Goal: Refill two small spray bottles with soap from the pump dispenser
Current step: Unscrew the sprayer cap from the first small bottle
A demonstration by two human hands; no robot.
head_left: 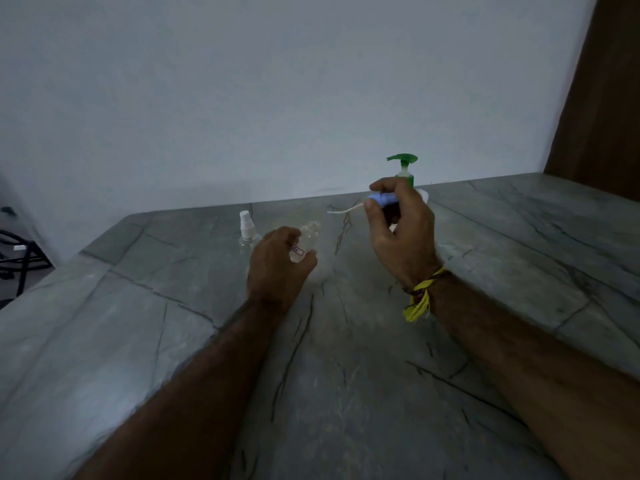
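Both forearms reach out over the grey stone counter (pixel 346 393), its surface crossed with dark veins. A yellow thread (pixel 420 299) is tied round the right wrist, its ends hanging loose.

The left hand (pixel 277 268) is curled round a small clear bottle (pixel 305 243), held above the counter and tilted to the right. Its neck is open, with no cap on it, and a little label shows between thumb and fingers.

The right hand (pixel 401 233) is raised a bit higher and to the right. Thumb and forefinger pinch a blue spray cap (pixel 381 199), and its thin white tube (pixel 343 211) sticks out to the left, toward the open bottle but apart from it. The other fingers hang loosely curled.

Further back, left of the hands, a second bottle (pixel 247 233) stands upright with its white sprayer on. Behind the right hand, near the wall (pixel 277 81), stands the dispenser (pixel 403 168), green pump on top, its body mostly hidden by the fingers.
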